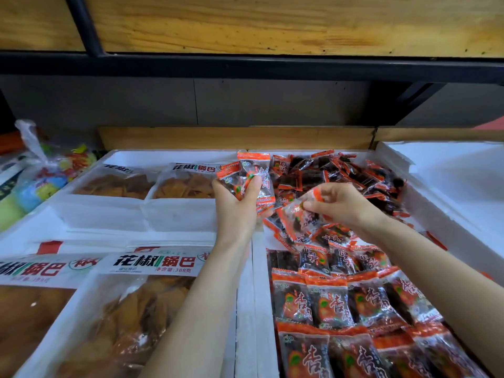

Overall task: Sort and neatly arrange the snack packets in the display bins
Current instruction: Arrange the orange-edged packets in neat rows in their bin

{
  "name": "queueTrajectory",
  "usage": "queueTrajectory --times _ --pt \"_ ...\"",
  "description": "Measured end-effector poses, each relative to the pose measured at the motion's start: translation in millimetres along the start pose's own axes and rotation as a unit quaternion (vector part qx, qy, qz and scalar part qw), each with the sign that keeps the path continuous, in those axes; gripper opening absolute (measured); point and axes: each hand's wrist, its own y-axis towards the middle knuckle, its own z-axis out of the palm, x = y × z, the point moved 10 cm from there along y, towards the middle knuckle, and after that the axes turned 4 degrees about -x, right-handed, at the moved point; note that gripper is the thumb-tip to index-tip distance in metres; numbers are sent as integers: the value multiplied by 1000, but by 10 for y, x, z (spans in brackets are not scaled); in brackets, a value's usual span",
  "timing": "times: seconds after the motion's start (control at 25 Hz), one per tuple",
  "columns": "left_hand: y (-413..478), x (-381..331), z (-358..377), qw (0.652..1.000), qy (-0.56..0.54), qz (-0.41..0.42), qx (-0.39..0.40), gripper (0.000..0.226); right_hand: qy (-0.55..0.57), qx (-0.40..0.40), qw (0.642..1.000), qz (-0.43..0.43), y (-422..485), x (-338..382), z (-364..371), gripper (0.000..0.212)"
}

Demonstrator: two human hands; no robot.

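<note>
- Stack of packets (252, 173) gripped upright in left hand (236, 199), fingers curled round it; count unreadable.
- Right hand (345, 204) pinches a single packet (301, 218) between thumb and fingertips; its print is blurred.
- Loose heap (343, 173) lies beyond the right hand.
- Neat rows (338, 298) under the right forearm, partly hidden by it, cut off at frame bottom.
- Foam bin (257, 282) holds both.
- Large crisp bags (152, 296) left of the left forearm.

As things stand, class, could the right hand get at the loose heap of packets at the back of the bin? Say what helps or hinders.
Probably yes: the right hand hovers over the loose heap, nothing between. But it pinches a packet, so it is occupied.
</note>
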Motion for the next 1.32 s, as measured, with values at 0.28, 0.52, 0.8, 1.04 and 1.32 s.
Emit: queueTrajectory --times 0.28,0.52,0.8,1.04,1.32 --pt "27 34 1 1000 9 -4 -3 69 -222 215 951 -30 185 -262 750 30" --pt "68 22 3 1000 14 6 -7 73 -208 263 940 -60 220 -173 878 21" --pt "-28 -63 14 1000 18 12 -9 61 -225 196 954 -41 193 -295 805 25" --pt "-108 -155 35 999 38 28 -8 55 -131 225 965 -36 62 -229 828 8" --pt "-126 -193 55 997 66 36 -5 51 -133 207 966 -73 22 -206 852 22"
